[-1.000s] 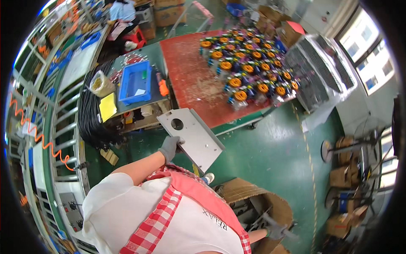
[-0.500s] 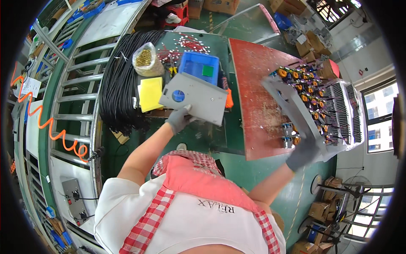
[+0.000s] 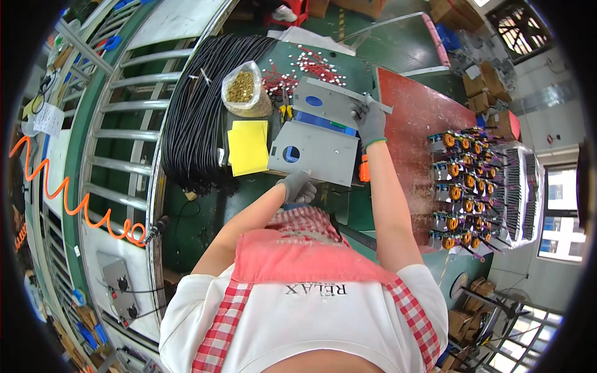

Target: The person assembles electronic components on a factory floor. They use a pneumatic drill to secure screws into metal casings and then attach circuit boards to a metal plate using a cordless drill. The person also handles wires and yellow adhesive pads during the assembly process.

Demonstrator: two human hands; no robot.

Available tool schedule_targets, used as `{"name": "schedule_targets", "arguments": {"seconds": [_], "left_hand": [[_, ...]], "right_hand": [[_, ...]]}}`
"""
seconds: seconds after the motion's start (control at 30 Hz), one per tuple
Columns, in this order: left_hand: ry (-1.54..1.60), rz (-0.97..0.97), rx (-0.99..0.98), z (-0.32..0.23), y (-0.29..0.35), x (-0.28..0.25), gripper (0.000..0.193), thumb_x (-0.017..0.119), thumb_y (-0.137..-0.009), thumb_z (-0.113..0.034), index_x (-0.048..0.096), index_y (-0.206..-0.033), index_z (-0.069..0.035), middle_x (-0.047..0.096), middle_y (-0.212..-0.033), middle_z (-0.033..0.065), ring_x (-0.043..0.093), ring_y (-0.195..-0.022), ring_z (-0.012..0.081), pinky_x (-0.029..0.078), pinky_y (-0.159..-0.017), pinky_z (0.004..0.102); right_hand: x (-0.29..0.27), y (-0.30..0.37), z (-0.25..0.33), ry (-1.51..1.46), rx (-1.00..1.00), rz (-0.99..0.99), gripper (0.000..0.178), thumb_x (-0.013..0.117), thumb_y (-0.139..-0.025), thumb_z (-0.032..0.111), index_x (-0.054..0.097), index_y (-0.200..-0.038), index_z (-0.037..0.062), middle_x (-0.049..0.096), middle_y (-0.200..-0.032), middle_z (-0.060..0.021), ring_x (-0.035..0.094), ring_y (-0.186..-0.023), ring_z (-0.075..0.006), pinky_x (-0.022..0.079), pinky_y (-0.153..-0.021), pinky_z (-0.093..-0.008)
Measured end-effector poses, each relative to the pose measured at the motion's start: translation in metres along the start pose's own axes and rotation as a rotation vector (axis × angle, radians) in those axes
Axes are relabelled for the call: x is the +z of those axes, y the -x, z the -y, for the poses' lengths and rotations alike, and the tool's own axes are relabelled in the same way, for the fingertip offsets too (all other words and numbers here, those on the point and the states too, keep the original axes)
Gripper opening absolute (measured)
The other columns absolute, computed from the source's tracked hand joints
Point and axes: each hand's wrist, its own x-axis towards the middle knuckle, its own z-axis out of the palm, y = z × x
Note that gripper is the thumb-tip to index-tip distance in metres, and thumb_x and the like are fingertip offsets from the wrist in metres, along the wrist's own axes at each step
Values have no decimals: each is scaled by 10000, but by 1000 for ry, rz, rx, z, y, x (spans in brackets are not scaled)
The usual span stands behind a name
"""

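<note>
My gloved left hand (image 3: 297, 187) is closed on the near edge of a flat grey metal panel (image 3: 318, 160) with a round hole at its left. The panel lies over the table's near edge. Beyond it, a second grey metal panel (image 3: 333, 105), also with a hole, is gripped at its right end by my gloved right hand (image 3: 371, 120). That far panel spans a blue plastic bin (image 3: 317, 120), which the two panels mostly hide. Left of the near panel lie yellow sheets (image 3: 248, 148). Pliers with yellow handles (image 3: 285, 112) rest beside the far panel.
A bag of small brass-coloured parts (image 3: 242, 87) and a thick bundle of black cables (image 3: 199, 118) stand on the left. Red wires (image 3: 317, 64) lie at the back. On the right, rows of coil assemblies (image 3: 463, 186) sit on a red board (image 3: 410, 105). Metal rollers (image 3: 127, 133) run farther left.
My right hand has swung from the far right to the table's middle, carrying the second panel over the blue bin. My left hand keeps its panel, now lying more level.
</note>
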Motion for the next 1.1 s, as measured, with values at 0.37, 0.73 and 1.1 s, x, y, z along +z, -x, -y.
{"name": "schedule_targets", "arguments": {"seconds": [0.37,0.73,1.1], "left_hand": [[-1245,-1207,317,5,68,-86,568,699,-720,-222,507,-1250,-151,465,-1324,141,465,-1195,321,423,-936,382],[-1679,-943,283,-2,23,-134,596,637,-747,-66,418,-1301,-86,411,-1372,163,498,-1166,325,464,-928,383],[-1451,-1210,697,-150,133,-81,281,531,-830,-67,600,-1100,-104,650,-980,156,643,-869,314,509,-737,414]], "right_hand": [[-51,-77,-77,1354,-413,247,353,526,-890,358,628,-1040,55,641,-1021,-128,611,-915,-277,490,-780,-393],[-57,-5,-95,1646,-628,331,169,591,-808,244,636,-942,151,611,-933,-54,556,-886,-279,439,-780,-420],[-57,-7,-80,1560,-574,325,217,607,-804,285,622,-964,140,608,-930,-61,569,-883,-253,467,-753,-393]]}}
